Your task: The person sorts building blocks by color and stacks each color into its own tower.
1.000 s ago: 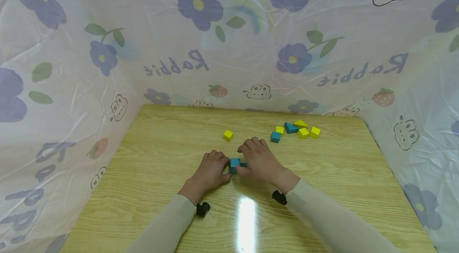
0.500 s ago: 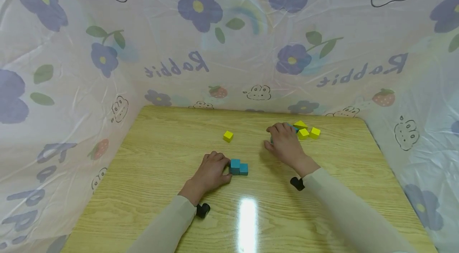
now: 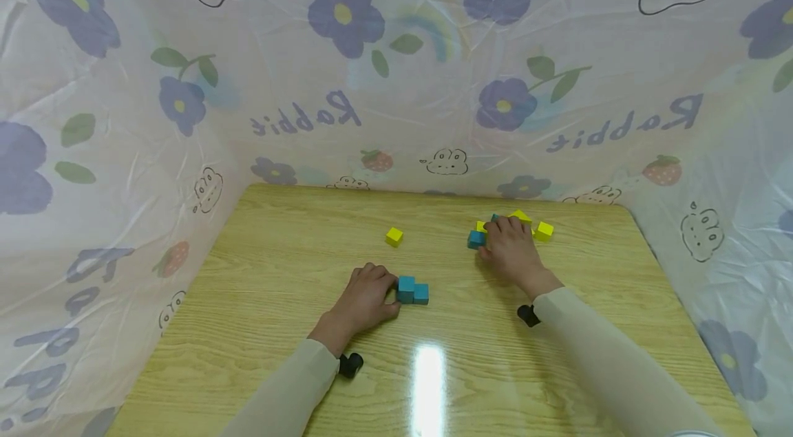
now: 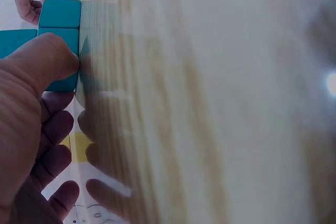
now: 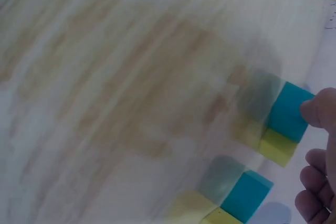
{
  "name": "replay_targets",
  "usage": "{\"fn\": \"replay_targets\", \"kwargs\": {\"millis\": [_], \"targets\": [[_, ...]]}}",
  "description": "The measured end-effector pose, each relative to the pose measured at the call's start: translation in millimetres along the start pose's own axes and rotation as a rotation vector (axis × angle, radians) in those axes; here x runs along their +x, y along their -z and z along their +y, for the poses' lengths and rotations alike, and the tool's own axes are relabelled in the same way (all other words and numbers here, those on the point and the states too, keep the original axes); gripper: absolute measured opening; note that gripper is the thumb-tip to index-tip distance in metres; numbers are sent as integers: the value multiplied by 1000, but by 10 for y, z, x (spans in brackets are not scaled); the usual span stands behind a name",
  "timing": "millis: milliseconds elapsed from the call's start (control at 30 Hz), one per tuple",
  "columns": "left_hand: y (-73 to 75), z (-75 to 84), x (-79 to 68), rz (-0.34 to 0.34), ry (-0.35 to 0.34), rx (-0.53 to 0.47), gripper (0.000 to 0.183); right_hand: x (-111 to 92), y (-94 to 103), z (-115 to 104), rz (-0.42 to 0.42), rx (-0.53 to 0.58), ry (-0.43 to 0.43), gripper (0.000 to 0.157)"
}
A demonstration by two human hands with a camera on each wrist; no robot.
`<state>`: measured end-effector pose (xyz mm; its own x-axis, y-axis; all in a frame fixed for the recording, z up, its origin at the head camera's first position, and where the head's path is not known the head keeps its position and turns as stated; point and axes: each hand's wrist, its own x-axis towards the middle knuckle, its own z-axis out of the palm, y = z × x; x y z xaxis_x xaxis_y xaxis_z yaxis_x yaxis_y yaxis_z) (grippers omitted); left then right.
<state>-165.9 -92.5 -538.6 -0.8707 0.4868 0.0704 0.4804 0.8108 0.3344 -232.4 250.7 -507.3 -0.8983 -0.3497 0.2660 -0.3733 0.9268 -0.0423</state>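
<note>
My left hand (image 3: 365, 298) lies on the table at the left of several blue blocks and pinches a blue cube (image 4: 65, 80) at the base. A second blue cube (image 3: 406, 284) stands on top of it, and a lower blue block (image 3: 421, 294) touches its right side. My right hand (image 3: 513, 246) hovers over the scattered blocks at the back right, fingers loosely bent. Its thumb overlaps a blue cube (image 3: 476, 239) in the right wrist view; contact cannot be told. A yellow cube (image 3: 480, 226) sits behind that one. The hand mostly hides a blue triangular block (image 3: 495, 217).
A yellow triangular block (image 3: 520, 215) and a yellow cube (image 3: 544, 231) lie beside the right hand. Another yellow cube (image 3: 394, 237) stands alone behind the blue stack. The wooden table (image 3: 260, 237) meets patterned curtains (image 3: 421, 79) at its back and sides.
My right hand has left the blue blocks at the centre, where the lower block now stands uncovered, and moved right and back to the scattered blocks. My left hand stays where it was.
</note>
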Motion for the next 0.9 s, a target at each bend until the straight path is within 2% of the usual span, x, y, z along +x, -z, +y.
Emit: {"fn": "replay_targets", "kwargs": {"millis": [233,467,900], "targets": [[6,13,-7,-3,5,-14,32,-8,-47,-4,-36,12,-16,46],[38,32,-8,0,2,-21,31,-15,-104,-4,6,-12,4,39],[38,26,-9,-2,7,-6,35,-52,-141,-72,71,-61,44,35]]}}
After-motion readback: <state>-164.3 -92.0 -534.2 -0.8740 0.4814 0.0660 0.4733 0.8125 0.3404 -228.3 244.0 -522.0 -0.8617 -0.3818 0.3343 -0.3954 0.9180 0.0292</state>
